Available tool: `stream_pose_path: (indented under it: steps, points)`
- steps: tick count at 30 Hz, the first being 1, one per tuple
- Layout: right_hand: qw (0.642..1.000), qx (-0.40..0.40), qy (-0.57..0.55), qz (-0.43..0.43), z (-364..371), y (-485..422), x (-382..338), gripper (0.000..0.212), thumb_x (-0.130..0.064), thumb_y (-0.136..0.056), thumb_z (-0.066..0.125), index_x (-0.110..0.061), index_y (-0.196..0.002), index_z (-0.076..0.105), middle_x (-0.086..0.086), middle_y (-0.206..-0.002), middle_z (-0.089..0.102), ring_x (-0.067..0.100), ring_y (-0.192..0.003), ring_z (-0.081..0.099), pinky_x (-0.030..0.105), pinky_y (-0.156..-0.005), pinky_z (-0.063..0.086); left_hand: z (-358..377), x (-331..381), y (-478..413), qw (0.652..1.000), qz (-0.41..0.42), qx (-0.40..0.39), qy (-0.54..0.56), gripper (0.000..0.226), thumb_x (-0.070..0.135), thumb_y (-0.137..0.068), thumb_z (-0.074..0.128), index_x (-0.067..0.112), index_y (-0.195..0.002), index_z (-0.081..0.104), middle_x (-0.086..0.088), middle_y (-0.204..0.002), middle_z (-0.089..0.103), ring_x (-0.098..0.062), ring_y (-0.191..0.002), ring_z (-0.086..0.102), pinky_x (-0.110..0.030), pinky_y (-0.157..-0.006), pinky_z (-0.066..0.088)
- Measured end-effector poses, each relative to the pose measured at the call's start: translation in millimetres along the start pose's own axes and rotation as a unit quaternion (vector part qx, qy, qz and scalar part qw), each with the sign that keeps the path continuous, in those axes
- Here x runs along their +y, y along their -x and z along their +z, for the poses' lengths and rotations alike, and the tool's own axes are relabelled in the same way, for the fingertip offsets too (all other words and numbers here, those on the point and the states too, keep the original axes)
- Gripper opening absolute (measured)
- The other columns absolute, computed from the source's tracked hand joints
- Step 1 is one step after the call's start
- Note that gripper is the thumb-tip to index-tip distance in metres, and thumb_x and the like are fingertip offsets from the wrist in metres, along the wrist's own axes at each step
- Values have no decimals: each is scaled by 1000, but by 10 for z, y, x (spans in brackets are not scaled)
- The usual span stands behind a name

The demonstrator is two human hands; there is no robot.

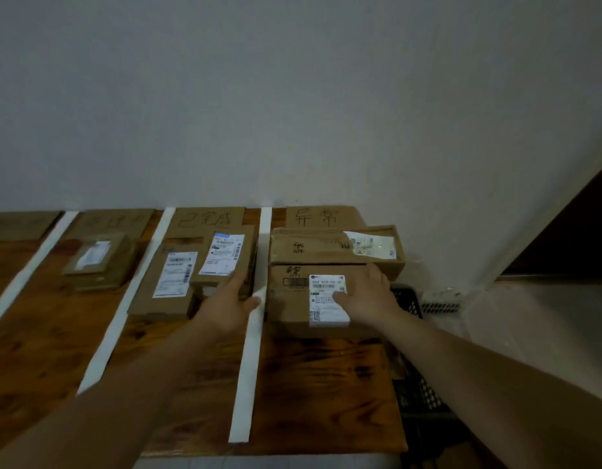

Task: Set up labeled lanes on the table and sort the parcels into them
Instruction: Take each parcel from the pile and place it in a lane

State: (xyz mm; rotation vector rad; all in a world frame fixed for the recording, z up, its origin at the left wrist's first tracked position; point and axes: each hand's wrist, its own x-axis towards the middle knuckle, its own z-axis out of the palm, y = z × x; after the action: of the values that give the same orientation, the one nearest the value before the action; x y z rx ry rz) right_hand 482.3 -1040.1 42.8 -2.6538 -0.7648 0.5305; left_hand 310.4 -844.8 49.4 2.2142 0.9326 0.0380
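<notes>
A wooden table (319, 394) is divided into lanes by white tape strips (252, 336). Cardboard signs with handwriting lie at the back of each lane; the right one (321, 216) and the middle one (210, 217) are readable as writing. In the right lane a cardboard parcel (292, 299) with a white label lies in front of a longer parcel (336, 247). My right hand (367, 296) rests on the front parcel with its fingers spread over the label. My left hand (226, 308) touches the near side of a labelled parcel (225, 255) in the middle lane, beside a flatter parcel (164, 286).
A single small parcel (100, 260) sits in the lane left of the middle. A black plastic crate (418, 377) stands on the floor off the table's right edge. A white wall runs behind the table, and a dark doorway (577, 231) opens at the right.
</notes>
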Motion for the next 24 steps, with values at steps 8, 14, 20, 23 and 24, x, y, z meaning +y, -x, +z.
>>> stream_pose_path:
  steps: [8,14,20,23,24]
  points:
    - [981,-28,-2,-191,53,140,-1751,69,-52,-88,52,-23,-146,30,11,-155,15,33,-140,20,40,-110,25,-1403,-794,668,990,-44,131,-11,71,43,-89,57,25,-148,22,-3,-155,21,-22,-141,22,-40,-113,24]
    - [955,-53,10,-290,614,640,-3505,73,-55,-89,52,-24,-149,25,8,-159,7,33,-144,11,45,-111,22,-2709,-1983,1457,968,-123,215,-39,74,46,-88,57,22,-148,21,-7,-157,13,-25,-144,10,-40,-116,15]
    - [930,-61,9,-362,1202,1235,-5144,77,-61,-86,51,-27,-149,25,5,-158,13,33,-143,16,45,-110,26,-3977,-3165,2310,947,-181,264,-27,78,54,-85,55,28,-149,18,-4,-158,7,-26,-145,3,-42,-116,13]
    - [912,-83,-4,-401,1448,1515,-5847,78,-60,-86,52,-27,-150,22,5,-158,13,31,-144,14,45,-112,23,-4495,-3653,2659,936,-216,276,-41,80,56,-85,55,27,-149,17,-6,-158,7,-26,-145,3,-42,-117,14]
    - [907,-87,-3,-412,1525,1583,-6055,78,-60,-87,52,-27,-150,22,5,-158,13,31,-144,13,45,-113,23,-4645,-3796,2745,931,-229,282,-41,79,55,-85,55,27,-149,17,-7,-158,7,-26,-145,5,-42,-116,15]
